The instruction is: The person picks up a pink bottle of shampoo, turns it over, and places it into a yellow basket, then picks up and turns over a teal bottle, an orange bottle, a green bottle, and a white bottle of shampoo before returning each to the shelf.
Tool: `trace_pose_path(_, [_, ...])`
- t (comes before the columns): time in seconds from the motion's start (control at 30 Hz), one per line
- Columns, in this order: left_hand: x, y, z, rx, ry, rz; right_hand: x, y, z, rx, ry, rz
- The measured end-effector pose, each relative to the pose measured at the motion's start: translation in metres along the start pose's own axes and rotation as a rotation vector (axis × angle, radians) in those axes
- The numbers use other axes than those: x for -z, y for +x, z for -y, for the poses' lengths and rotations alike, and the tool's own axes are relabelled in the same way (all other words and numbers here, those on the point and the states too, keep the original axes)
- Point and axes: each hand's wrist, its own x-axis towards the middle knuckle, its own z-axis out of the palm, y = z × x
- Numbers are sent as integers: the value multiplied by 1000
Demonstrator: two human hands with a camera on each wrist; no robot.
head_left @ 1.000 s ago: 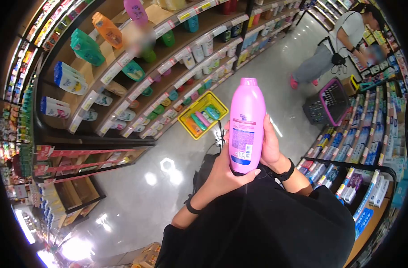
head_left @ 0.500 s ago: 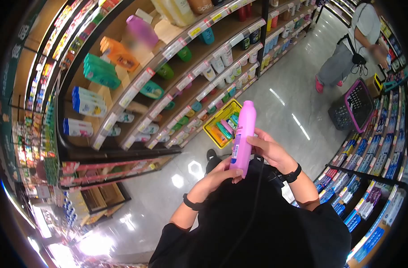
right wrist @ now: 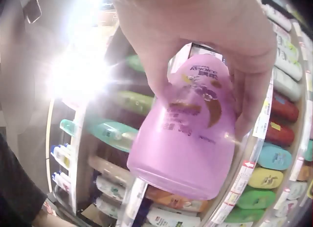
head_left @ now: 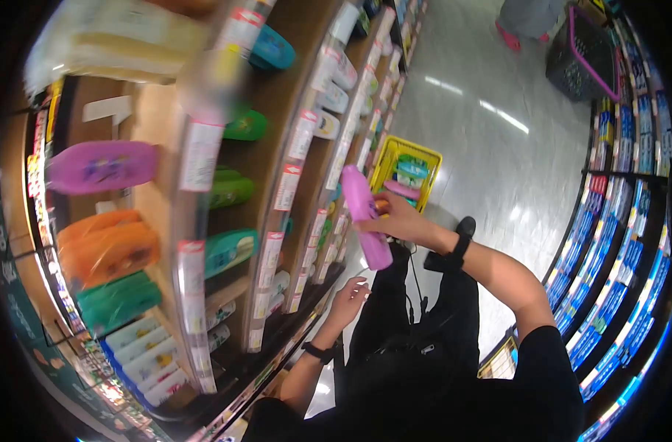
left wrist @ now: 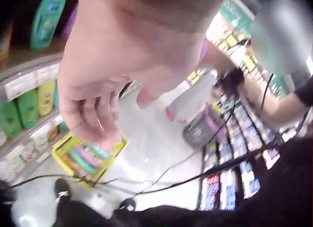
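The right hand (head_left: 408,221) is clamping a pink bottle (head_left: 365,222); the left hand (head_left: 347,303) is hanging loosely bent, its thumb and fingers apart, beside the shelves (head_left: 266,243).

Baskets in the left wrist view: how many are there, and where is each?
2: a yellow basket on the floor, partly behind the left hand, and a grey basket to its right. The hand may hide others.
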Motion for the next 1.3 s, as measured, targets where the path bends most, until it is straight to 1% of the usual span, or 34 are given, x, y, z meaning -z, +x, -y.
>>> trace_pose_path(0.07, [-5, 23, 64, 142, 467, -10, -12, 41, -13, 86, -165, -63])
trace_pose_path(0.1, [-17, 34, 108, 157, 498, 15, -15, 61, -18, 112, -226, -79])
trace_pose_path(0.17, [-50, 36, 196, 174, 603, 93, -24, 94, -28, 155, -328, -105])
trace_pose_path(0.2, [-62, 29, 191, 214, 588, 117, -26, 112, -30, 140, -375, -94])
trace_pose_path(0.23, [-66, 43, 171, 315, 509, 388, -26, 126, -29, 121, -415, -90])
trace_pose_path(0.27, [-90, 37, 203, 338, 380, 251, -27, 136, -29, 104, -458, -84])
trace_pose_path(0.3, [-105, 39, 215, 286, 357, 197, -29, 146, -27, 135, -475, -83])
trace_pose_path(0.37, [-115, 48, 198, 309, 469, 170, -29, 163, -24, 202, -519, -87])
trace_pose_path(0.4, [-114, 51, 190, 283, 427, 181, -30, 169, -22, 239, -535, -89])
trace_pose_path(0.47, [-119, 51, 184, 331, 514, 167, -32, 179, -17, 323, -571, -91])
trace_pose_path(0.57, [-119, 53, 175, 337, 517, 157, -39, 193, -16, 422, -587, -123])
trace_pose_path(0.67, [-123, 49, 180, 343, 555, 126, -46, 197, -13, 537, -547, -121])
trace_pose_path(0.77, [-124, 50, 188, 362, 533, 104, -57, 200, -19, 658, -501, -156])
trace_pose_path(0.87, [-122, 50, 187, 381, 521, 103, -70, 211, -23, 790, -472, -262])
trace_pose_path(1.0, [-122, 51, 186, 397, 494, 103, -77, 216, -17, 833, -474, -239])
trace_pose_path(1.17, [-123, 51, 187, 375, 496, 97, -79, 222, -7, 895, -473, -203])
trace_pose_path(1.27, [-123, 51, 186, 379, 507, 91, -83, 234, -18, 974, -490, -187])
trace_pose_path(1.3, [-123, 52, 185, 382, 514, 91, -83, 234, -19, 974, -509, -179])
